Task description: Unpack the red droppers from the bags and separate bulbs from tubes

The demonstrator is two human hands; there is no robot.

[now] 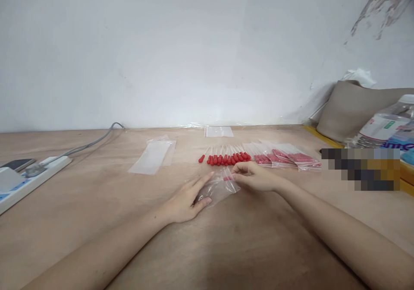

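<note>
A clear plastic zip bag [218, 188] lies on the wooden table [97, 221] in front of me. My left hand [187, 199] rests on the bag's near end, fingers stretched out flat. My right hand [252, 175] is closed in a pinch at the bag's far end, where something small and red shows. Just behind the hands lies a row of several red-tipped droppers [226, 157]. To the right of that row sit filled bags of red-tipped droppers [287, 157].
Empty clear bags [153, 156] lie to the left, another clear bag [219, 131] by the wall. A white power strip [29, 178] with a grey cable sits at far left. A water bottle [381, 130] and a tan pouch [349, 108] stand at right.
</note>
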